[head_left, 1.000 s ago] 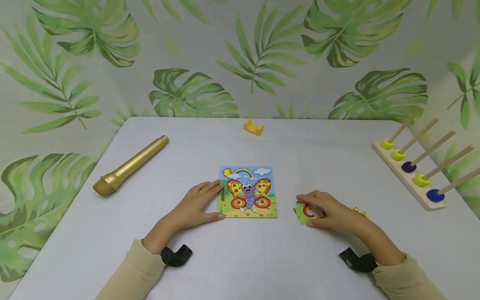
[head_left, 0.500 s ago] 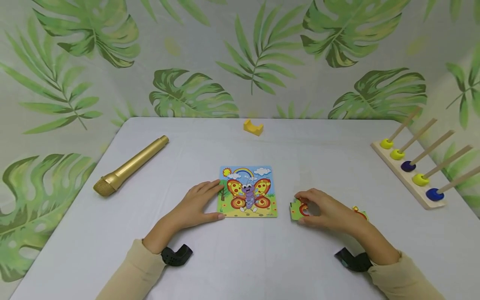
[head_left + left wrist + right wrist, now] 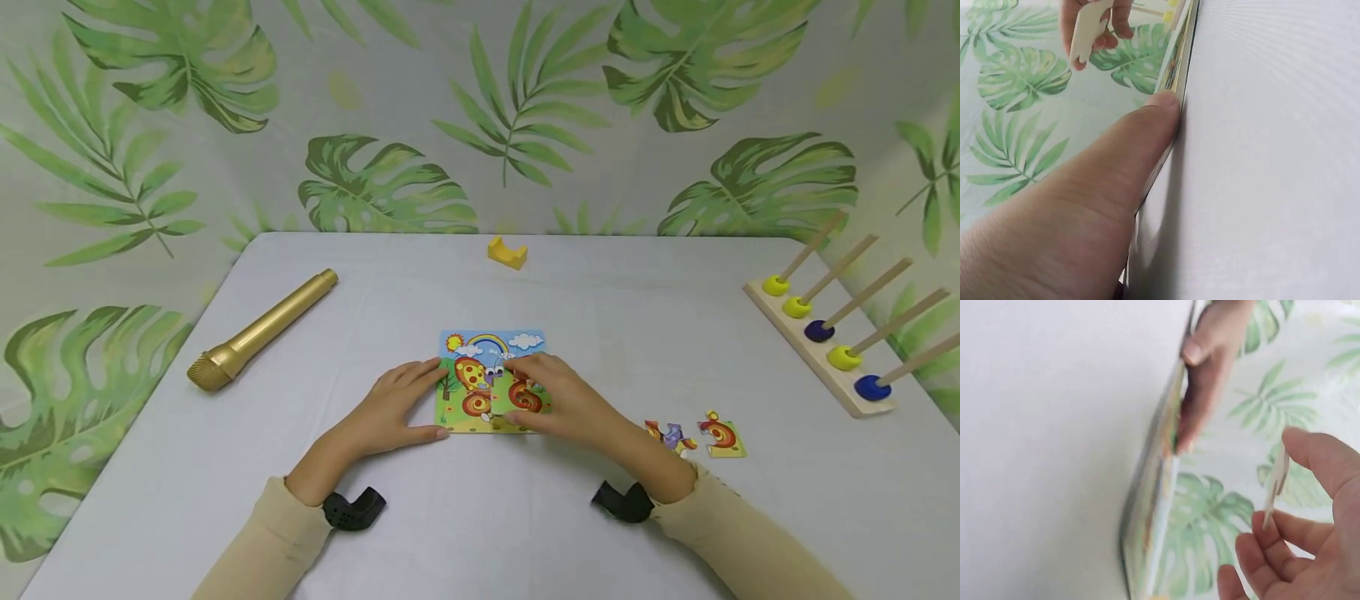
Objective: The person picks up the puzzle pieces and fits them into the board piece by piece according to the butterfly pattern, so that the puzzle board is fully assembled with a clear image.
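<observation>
A square butterfly puzzle board (image 3: 491, 337) lies on the table with its printed picture face up. My left hand (image 3: 397, 408) rests at its left side, fingers extended along the edge and thumb at the near left corner. Over the board's right half, my right hand (image 3: 573, 404) pinches a puzzle piece (image 3: 525, 398) with a red swirl between thumb and fingers. In the right wrist view this puzzle piece (image 3: 1277, 478) is held up off the board, seen edge-on. The left wrist view shows its plain pale back.
Two more puzzle pieces, one with purple (image 3: 671, 437) and one with a red swirl (image 3: 722, 437), lie beside my right forearm. A gold microphone (image 3: 262, 329) is at left, a yellow cradle-shaped block (image 3: 507, 253) at the back, and a peg stand with beads (image 3: 817, 350) at right.
My right hand has lifted the puzzle piece and carried it left from the table to over the board, uncovering the other two pieces. My left hand has stayed in place.
</observation>
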### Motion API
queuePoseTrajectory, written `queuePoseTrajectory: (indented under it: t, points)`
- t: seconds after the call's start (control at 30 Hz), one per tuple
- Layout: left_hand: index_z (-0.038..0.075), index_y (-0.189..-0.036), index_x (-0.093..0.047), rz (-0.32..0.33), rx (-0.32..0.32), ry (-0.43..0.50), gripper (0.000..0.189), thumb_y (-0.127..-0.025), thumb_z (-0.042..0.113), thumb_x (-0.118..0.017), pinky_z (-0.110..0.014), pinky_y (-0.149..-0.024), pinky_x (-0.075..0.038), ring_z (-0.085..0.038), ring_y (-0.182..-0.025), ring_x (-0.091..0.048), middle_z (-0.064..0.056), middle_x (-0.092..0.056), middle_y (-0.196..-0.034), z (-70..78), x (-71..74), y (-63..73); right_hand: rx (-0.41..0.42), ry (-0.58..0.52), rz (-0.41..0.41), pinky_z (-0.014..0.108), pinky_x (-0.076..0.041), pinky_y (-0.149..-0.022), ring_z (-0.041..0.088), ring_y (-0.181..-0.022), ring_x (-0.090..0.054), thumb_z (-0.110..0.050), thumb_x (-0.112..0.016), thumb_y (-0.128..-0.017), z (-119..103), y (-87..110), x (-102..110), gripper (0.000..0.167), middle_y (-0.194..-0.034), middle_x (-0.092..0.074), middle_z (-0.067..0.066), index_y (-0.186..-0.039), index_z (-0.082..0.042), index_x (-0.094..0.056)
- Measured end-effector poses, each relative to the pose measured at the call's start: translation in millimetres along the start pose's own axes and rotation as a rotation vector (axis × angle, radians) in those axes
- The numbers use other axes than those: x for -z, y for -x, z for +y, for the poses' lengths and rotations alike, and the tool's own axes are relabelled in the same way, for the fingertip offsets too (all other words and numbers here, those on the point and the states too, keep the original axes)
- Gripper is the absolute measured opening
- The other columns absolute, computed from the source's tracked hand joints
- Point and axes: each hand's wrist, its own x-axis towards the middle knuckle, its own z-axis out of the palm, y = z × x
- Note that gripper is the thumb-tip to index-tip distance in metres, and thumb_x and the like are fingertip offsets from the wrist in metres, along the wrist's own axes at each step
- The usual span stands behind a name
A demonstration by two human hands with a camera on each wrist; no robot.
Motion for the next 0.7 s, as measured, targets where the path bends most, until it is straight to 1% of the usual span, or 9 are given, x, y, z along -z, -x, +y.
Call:
queuePoseTrajectory:
  t: [0.07,0.27,0.37,0.53,0.6,0.7]
  points:
    - [0.019,-0.141,-0.03,0.002,-0.003,-0.002,0.085,-0.075,0.069,-0.049,-0.045,-0.104,-0.013,-0.024,-0.132,-0.016,0.002,-0.02,-0.147,0.1,-0.2,-0.3,0.001,0.034,-0.012,0.034,-0.043,-0.08,0.017,-0.101,-0.045,-0.032,-0.071,-0.077,-1,-7.1,-11,0.06,-0.113,-0.051,0.005,-0.125,-0.004,-0.05]
    - [0.015,-0.14,-0.034,0.034,-0.038,-0.007,0.083,-0.076,0.065,-0.053,-0.046,-0.104,-0.015,-0.025,-0.131,-0.02,-0.002,-0.024,-0.145,1.7,0.2,-0.6,0.03,0.129,-0.058,0.031,-0.042,-0.076,0.014,-0.093,-0.048,-0.035,-0.071,-0.076,1,-23.1,-36,0.058,-0.105,-0.054,0.003,-0.122,-0.005,-0.053]
    - [0.012,-0.138,-0.037,0.051,-0.053,-0.01,0.081,-0.076,0.062,-0.056,-0.045,-0.104,-0.016,-0.024,-0.129,-0.023,-0.002,-0.028,-0.144,2.3,0.4,-0.5,0.022,0.155,-0.075,0.031,-0.041,-0.078,0.014,-0.093,-0.048,-0.037,-0.07,-0.075,3,-29.0,-46,0.059,-0.104,-0.054,0.002,-0.122,-0.006,-0.054]
    - [0.01,-0.132,-0.045,0.09,-0.076,-0.031,0.076,-0.075,0.058,-0.061,-0.042,-0.103,-0.019,-0.022,-0.126,-0.03,-0.002,-0.039,-0.137,3.1,0.4,-0.3,0.015,0.175,-0.073,0.032,-0.039,-0.08,0.015,-0.093,-0.048,-0.041,-0.07,-0.075,4,-37.5,-54,0.061,-0.106,-0.054,0.003,-0.124,-0.009,-0.054]
    - [0.01,-0.129,-0.048,0.11,-0.089,-0.034,0.073,-0.074,0.057,-0.062,-0.042,-0.102,-0.021,-0.022,-0.124,-0.032,-0.002,-0.042,-0.135,3.8,0.6,-0.4,0.012,0.18,-0.075,0.032,-0.039,-0.079,0.015,-0.092,-0.047,-0.042,-0.07,-0.074,4,-39.4,-55,0.062,-0.105,-0.054,0.003,-0.124,-0.01,-0.054]
    - [0.01,-0.123,-0.053,0.129,-0.104,-0.029,0.068,-0.074,0.055,-0.064,-0.041,-0.101,-0.023,-0.021,-0.122,-0.035,-0.002,-0.046,-0.131,4.5,0.8,-0.3,0.004,0.164,-0.093,0.032,-0.038,-0.081,0.015,-0.095,-0.047,-0.045,-0.071,-0.073,5,-40.5,-54,0.064,-0.107,-0.054,0.003,-0.125,-0.011,-0.054]
